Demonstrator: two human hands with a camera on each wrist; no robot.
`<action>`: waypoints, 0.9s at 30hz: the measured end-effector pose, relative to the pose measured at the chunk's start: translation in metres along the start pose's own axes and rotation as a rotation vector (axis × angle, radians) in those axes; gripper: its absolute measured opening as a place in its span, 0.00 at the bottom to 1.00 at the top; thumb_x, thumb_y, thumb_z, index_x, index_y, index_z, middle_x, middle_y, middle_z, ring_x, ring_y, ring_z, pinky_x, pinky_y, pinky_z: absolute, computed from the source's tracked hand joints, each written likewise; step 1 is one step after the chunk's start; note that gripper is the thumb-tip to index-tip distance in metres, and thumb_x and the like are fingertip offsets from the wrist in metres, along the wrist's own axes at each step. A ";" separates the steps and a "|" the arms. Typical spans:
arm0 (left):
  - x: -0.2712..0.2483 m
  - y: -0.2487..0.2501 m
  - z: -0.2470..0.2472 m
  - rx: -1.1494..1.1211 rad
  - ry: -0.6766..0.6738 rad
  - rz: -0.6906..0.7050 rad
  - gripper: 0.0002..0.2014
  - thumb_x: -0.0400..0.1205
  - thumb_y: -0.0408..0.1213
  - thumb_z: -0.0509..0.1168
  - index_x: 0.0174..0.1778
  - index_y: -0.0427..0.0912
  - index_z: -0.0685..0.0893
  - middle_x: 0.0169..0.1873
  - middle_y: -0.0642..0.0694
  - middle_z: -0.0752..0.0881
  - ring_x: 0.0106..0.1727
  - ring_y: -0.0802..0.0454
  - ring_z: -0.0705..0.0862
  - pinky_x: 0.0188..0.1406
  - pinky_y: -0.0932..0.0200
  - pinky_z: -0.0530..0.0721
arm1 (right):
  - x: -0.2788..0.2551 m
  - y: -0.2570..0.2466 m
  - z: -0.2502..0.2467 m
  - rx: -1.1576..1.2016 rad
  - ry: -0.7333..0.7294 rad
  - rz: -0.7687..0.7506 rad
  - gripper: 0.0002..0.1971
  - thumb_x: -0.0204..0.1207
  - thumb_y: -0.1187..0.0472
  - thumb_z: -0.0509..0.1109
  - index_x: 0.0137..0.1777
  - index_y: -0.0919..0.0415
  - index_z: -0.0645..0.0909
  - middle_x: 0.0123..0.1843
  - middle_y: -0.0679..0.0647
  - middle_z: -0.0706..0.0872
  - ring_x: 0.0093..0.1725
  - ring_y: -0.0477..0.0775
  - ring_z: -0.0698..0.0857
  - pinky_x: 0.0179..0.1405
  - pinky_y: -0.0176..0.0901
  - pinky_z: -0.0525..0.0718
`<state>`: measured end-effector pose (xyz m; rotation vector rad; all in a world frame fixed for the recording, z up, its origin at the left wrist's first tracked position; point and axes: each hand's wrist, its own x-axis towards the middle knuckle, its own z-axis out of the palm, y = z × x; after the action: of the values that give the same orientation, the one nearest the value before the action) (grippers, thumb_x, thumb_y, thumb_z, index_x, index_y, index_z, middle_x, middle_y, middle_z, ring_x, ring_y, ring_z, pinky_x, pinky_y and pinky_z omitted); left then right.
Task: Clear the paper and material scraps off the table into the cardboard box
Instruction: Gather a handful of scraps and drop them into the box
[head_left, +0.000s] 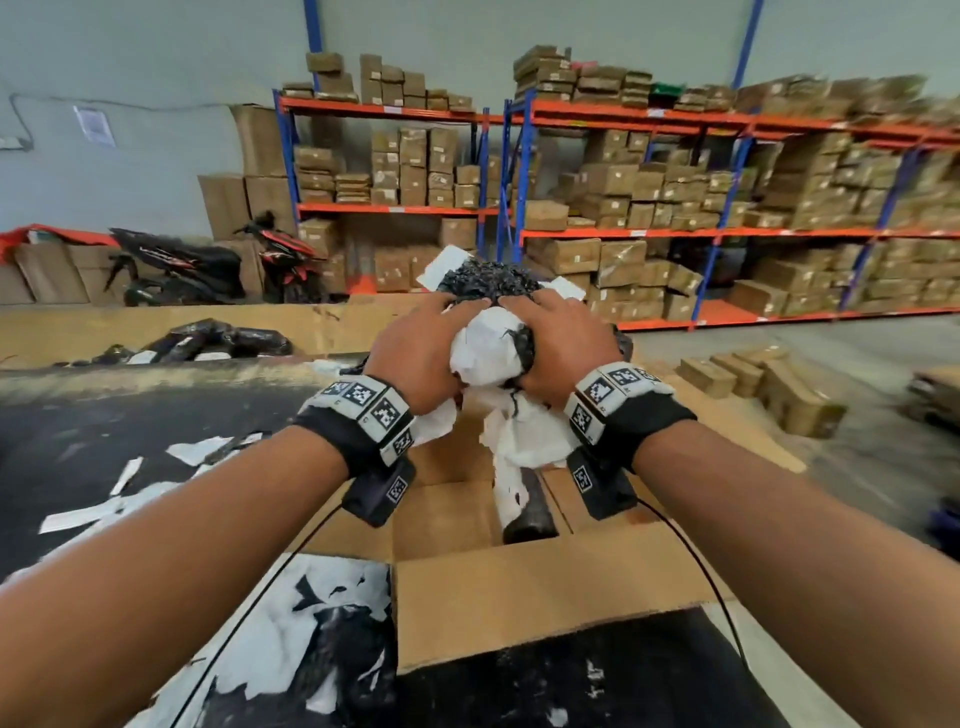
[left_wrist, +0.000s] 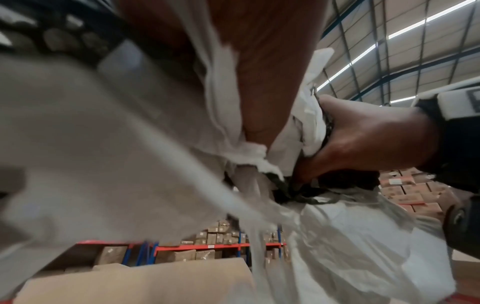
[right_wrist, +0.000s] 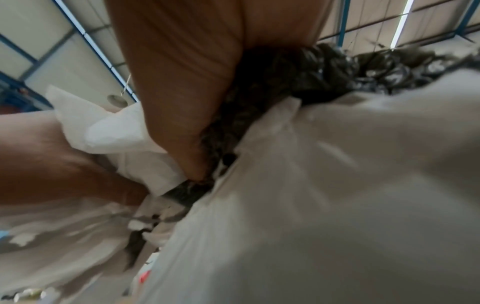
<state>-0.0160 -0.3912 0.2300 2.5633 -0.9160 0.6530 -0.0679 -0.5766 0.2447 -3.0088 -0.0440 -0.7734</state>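
Both hands hold one bundle of scraps (head_left: 491, 343), white paper mixed with black shredded material, in the air above the open cardboard box (head_left: 545, 592). My left hand (head_left: 415, 353) grips its left side and my right hand (head_left: 563, 348) grips its right side. Torn paper (head_left: 519, 436) hangs from the bundle down toward the box. A black roll (head_left: 530, 512) stands inside the box. In the left wrist view white paper (left_wrist: 259, 152) wraps round my fingers, and the right hand (left_wrist: 363, 139) clamps the black material (left_wrist: 298, 195). In the right wrist view dark shreds (right_wrist: 298, 82) lie against white paper (right_wrist: 337, 185).
The black table (head_left: 104, 441) at left carries more white paper scraps (head_left: 202, 449), and a large torn sheet (head_left: 322, 623) lies by the box's near flap. Black bags (head_left: 223, 338) lie at the table's far edge. Shelving with cartons (head_left: 675, 208) and a motorbike (head_left: 176, 270) stand behind.
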 end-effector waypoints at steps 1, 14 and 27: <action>0.005 -0.004 0.015 -0.002 -0.047 0.011 0.36 0.72 0.56 0.68 0.79 0.65 0.69 0.71 0.47 0.79 0.66 0.38 0.83 0.57 0.39 0.86 | 0.002 0.011 0.009 -0.024 -0.045 -0.019 0.39 0.62 0.45 0.78 0.76 0.42 0.70 0.63 0.54 0.80 0.60 0.65 0.81 0.53 0.60 0.86; 0.014 -0.046 0.163 0.013 -0.754 0.005 0.42 0.68 0.60 0.78 0.78 0.56 0.71 0.64 0.45 0.76 0.62 0.39 0.83 0.55 0.45 0.85 | 0.018 0.091 0.145 -0.118 -0.799 -0.083 0.47 0.51 0.35 0.83 0.71 0.37 0.67 0.54 0.49 0.70 0.59 0.59 0.76 0.49 0.54 0.80; 0.025 -0.066 0.133 0.046 -0.836 -0.004 0.64 0.50 0.87 0.60 0.84 0.60 0.62 0.67 0.50 0.70 0.65 0.44 0.80 0.66 0.42 0.82 | 0.042 0.128 0.101 -0.038 -1.002 -0.111 0.66 0.44 0.20 0.78 0.82 0.29 0.48 0.77 0.47 0.65 0.75 0.56 0.71 0.74 0.62 0.72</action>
<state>0.0854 -0.4162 0.1218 2.8872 -1.1179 -0.4685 0.0223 -0.6991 0.1729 -3.0816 -0.2162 0.7827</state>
